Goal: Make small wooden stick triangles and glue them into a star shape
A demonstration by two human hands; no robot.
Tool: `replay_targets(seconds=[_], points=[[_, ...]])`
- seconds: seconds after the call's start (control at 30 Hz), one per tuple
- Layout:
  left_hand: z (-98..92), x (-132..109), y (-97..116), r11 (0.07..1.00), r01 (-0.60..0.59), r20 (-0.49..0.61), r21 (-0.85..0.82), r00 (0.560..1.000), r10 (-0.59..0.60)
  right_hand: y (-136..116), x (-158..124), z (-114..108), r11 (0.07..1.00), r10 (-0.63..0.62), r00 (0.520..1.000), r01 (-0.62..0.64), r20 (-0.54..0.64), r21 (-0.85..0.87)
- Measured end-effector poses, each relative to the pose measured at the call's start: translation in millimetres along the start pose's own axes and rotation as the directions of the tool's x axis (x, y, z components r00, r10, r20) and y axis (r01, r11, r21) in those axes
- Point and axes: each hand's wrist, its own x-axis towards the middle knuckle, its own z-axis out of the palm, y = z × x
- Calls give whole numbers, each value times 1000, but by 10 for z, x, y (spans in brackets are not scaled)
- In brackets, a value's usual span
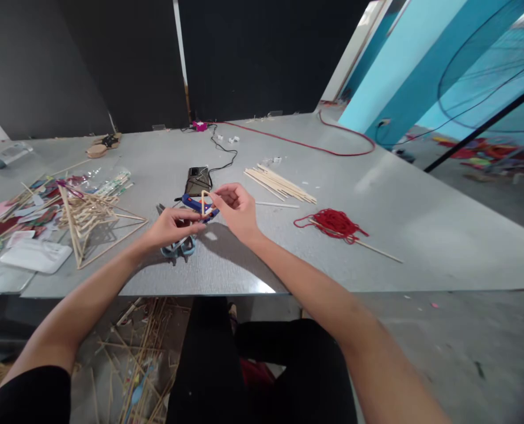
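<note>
Between my two hands is a small frame of short wooden sticks (203, 204), with an upright piece and a corner at its top. My left hand (173, 225) pinches its lower end. Fingertips of my right hand (237, 211) close on its other side; how far they wrap round it is partly hidden. Just behind the frame lies a blue glue gun (191, 203), partly covered by the hands. Light-blue-handled scissors (178, 249) rest on the table under my left hand. A phone (198, 180) with a dark cable lies beyond the glue gun.
Loose wooden sticks (283, 184) lie right of the hands. Farther right, a tangle of red yarn (335, 224) has a stick through it. At left stand stick frames (78, 227) among scraps, beside a white case (36, 255). A red cord (288, 139) crosses the back of the grey table (244, 274).
</note>
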Motion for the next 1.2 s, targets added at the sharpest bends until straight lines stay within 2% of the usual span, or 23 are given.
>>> replay_targets(seconds=[0.23,0.37,0.53,0.77,1.0,1.1,1.2], points=[[11,12,32,999,-25,-23,31,999,26,-15,-23,-2,999,13,999,-15,47,48],[12,16,29,999,-6,-46,39,999,8,-5,-31,-6,1000,9,999,-10,49,18],[0,17,16,998,-27,-22,51,999,28,9,-23,-4,1000,8,999,-7,48,-18],[-48,20,-15,994,-69,21,81,997,68,20,-12,5,999,17,1000,-17,24,30],[-47,-2,-10,996,-60,51,68,997,56,34,37,-26,999,25,1000,-25,3,46],[-47,-3,-20,998,-33,33,55,999,32,74,75,-42,997,50,999,-49,-9,66],[-66,6,-22,1000,-22,-33,-7,999,21,108,112,-59,989,117,993,-114,-22,98]])
